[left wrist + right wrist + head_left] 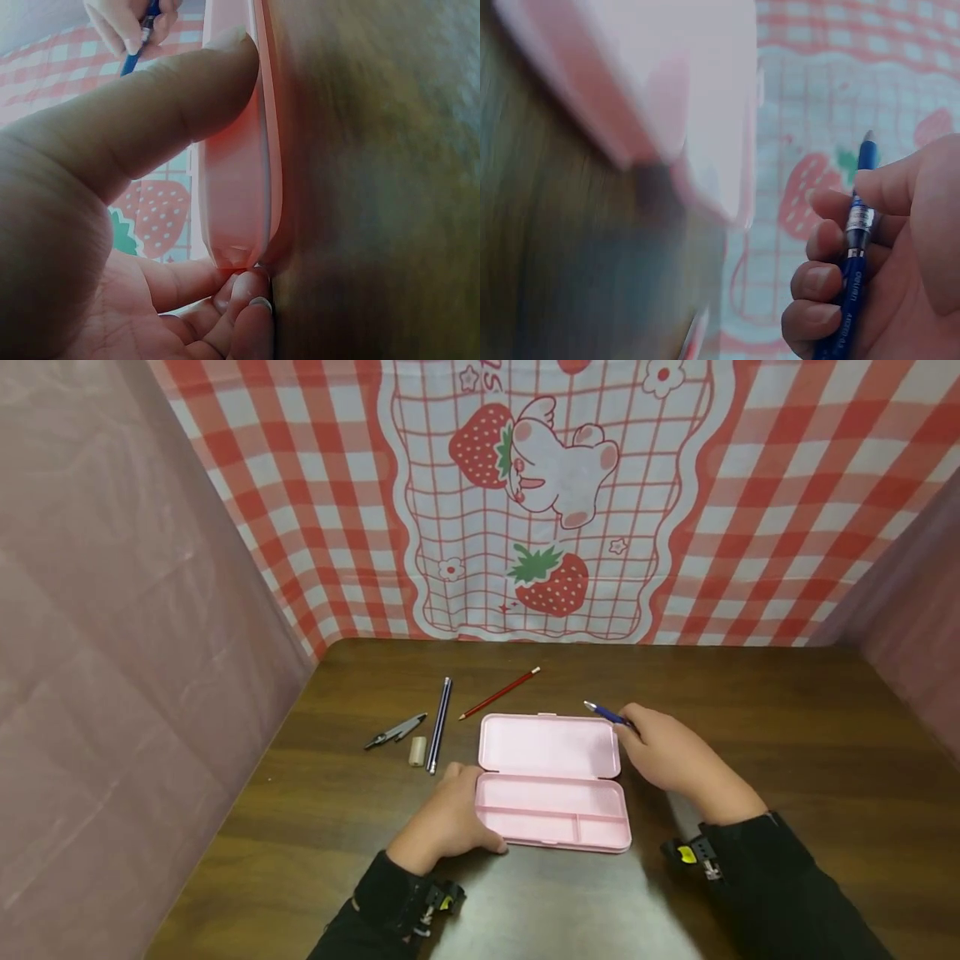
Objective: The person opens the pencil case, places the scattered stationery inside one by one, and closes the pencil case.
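Observation:
An open pink pencil case (549, 747) lies on the wooden table, lid folded back and compartments facing up; nothing lies in it. My left hand (455, 814) holds its left end, the thumb (202, 94) along the front side and the other fingers at the end wall. Beside the lid's right edge, my right hand (663, 747) grips a blue pen (853, 281). Its silver tip points up and left in the head view. In the right wrist view the thumb presses on the pen near its tip, and the fingers curl round the barrel.
Left of the case lie a metal drawing compass (397, 731), a beige eraser (417, 752) and dark striped pencils (440, 725) side by side. Behind it lies a red pencil (500, 693). A checked strawberry cloth (555, 502) hangs at the table's back edge.

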{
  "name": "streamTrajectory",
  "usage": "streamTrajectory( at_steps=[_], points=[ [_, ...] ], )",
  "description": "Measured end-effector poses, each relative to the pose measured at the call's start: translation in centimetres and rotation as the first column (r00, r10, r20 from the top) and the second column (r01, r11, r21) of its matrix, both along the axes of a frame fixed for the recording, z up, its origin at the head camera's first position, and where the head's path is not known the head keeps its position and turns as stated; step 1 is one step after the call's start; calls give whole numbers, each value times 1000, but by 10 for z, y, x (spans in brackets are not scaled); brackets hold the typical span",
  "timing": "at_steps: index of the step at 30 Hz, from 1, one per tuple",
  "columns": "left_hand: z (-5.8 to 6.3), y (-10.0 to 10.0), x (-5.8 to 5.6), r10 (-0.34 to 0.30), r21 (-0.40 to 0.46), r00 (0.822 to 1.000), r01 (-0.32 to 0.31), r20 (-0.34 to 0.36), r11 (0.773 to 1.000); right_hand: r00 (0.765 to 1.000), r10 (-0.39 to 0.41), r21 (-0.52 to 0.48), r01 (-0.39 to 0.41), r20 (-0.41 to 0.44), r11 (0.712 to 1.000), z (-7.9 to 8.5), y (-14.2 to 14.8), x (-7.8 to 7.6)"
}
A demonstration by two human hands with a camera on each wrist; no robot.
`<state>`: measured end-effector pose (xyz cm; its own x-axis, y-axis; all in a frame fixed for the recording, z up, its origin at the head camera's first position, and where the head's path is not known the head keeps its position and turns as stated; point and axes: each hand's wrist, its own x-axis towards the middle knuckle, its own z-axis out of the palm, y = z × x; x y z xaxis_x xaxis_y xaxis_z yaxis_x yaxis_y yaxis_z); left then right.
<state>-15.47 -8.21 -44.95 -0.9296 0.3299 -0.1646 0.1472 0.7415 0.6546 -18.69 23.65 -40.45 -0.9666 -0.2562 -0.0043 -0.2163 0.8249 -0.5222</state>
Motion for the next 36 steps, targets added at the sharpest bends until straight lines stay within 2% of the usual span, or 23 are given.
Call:
streamTrajectory(
  at_steps=[7,14,24,29,36],
  points=[
    [0,-2,-1,-10,-16,1000,10,5,1000,992,104,10,-103,-75,995,9,-29,14],
    [-1,-3,1,-8,-7,1000,8,-17,1000,984,133,24,-131,-122,991,13,-46,26],
    [-1,-1,-1,-12,-16,1000,12,-15,1000,988,137,42,-135,-67,990,8,-59,35],
    [-1,0,-1,-5,-18,1000,5,-16,1000,973,201,46,-197,-111,979,6,-64,38],
    [-2,-1,-1,-4,-18,1000,4,-23,1000,941,278,141,-254,-193,957,0,-75,43]
  ],
)
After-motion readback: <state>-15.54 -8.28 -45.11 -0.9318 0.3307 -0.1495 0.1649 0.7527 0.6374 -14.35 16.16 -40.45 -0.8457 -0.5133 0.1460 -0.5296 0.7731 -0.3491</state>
